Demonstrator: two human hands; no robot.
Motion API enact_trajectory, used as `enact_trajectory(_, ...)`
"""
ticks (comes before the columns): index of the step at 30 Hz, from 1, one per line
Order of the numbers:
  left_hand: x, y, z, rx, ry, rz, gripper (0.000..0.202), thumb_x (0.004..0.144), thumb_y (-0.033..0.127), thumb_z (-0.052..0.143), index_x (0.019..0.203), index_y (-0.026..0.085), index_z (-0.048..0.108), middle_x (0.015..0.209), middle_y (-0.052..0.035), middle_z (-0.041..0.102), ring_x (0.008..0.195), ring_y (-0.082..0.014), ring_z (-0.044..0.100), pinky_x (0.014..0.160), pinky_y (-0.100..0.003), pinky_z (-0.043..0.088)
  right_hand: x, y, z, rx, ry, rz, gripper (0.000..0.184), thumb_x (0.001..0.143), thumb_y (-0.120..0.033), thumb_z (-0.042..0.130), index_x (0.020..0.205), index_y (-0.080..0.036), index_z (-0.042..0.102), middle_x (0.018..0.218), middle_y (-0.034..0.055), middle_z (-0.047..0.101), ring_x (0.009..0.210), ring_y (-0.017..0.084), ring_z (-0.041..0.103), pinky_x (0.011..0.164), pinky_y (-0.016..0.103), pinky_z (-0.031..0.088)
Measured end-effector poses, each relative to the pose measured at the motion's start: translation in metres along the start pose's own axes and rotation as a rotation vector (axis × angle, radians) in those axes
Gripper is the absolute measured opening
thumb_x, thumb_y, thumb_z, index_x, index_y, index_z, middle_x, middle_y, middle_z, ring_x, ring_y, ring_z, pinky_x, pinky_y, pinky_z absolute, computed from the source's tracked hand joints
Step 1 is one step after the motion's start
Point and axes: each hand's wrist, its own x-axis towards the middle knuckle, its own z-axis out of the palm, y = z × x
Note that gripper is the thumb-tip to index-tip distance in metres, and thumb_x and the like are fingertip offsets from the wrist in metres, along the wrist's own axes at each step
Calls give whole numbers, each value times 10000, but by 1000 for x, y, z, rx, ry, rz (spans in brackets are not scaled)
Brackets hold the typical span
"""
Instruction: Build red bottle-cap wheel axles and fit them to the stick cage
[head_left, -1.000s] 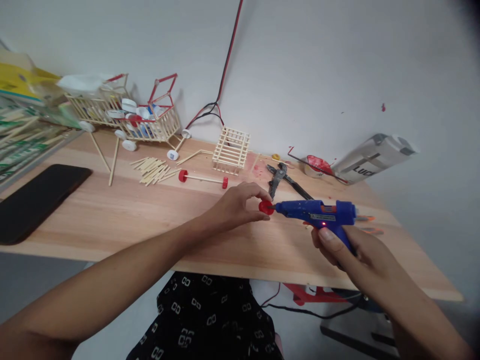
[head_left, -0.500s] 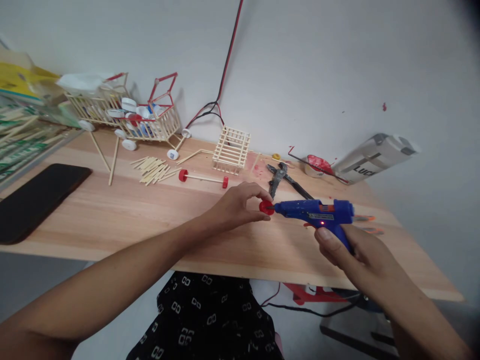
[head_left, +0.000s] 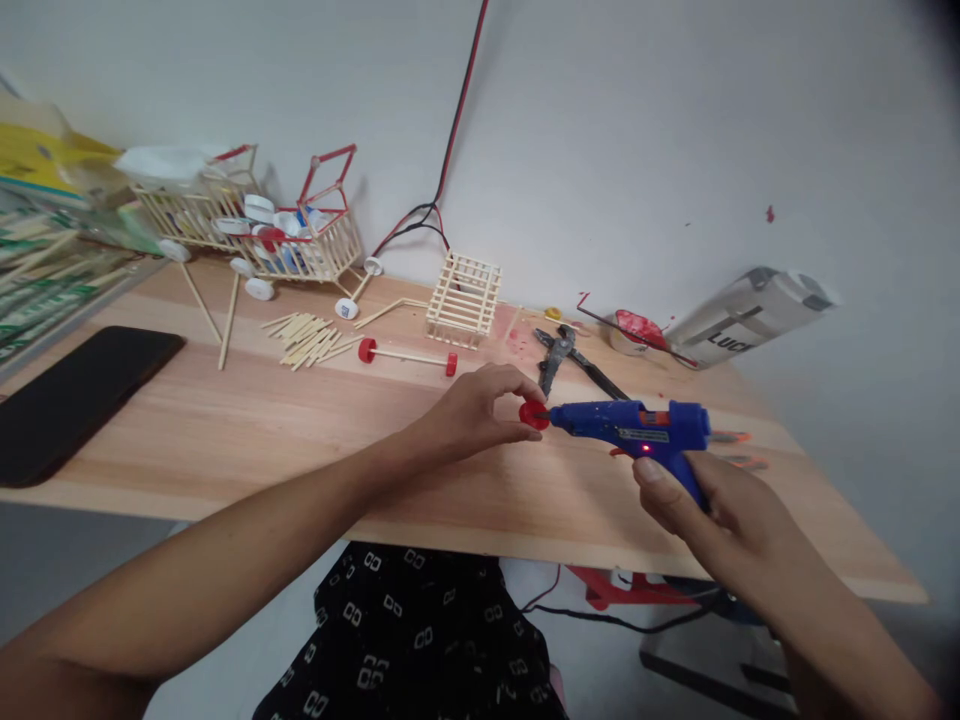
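Between thumb and fingers, my left hand [head_left: 491, 405] pinches a red bottle cap [head_left: 532, 414] above the wooden table. My right hand [head_left: 705, 505] is wrapped round the handle of a blue glue gun [head_left: 637, 425], whose small light glows. Its nozzle points left, right at the open side of the cap; whether it touches the inside I cannot tell. Just beyond my left hand lies a stick axle [head_left: 409, 356] with a red cap on each end. Behind that stands a small basket [head_left: 463, 300] built of thin sticks.
Pliers [head_left: 559, 355] lie behind the glue gun. Cut sticks [head_left: 311, 340] are heaped left of the axle. Farther left are a cap-filled stick cart [head_left: 322, 250] and a black phone [head_left: 82, 400]. A red-stained cup [head_left: 637, 330] and a grey-white can [head_left: 754, 315] stand at the right.
Almost nothing differs. Both hands hold their places, with the glue gun's nozzle still at the red cap; the whole picture has shifted very slightly.
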Motion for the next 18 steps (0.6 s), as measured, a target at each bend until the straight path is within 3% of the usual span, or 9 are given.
enact_trajectory(11,0,1,0,-11,-6,-16,244,736,246,719,965,212,641,999,-30,672,960,-182,588,879,-350,436,-3,4,2,16,-7,53,416,873,-562,445,687,-201,535,539,-14,488,486,137,441,457,265,328)
enact_trajectory(18,0,-1,1,-11,-14,-24,251,727,229,728,958,204,635,998,-23,666,957,-170,589,882,-335,436,-5,6,2,21,-25,59,444,879,-567,434,621,-208,467,535,-16,454,483,124,424,435,252,308)
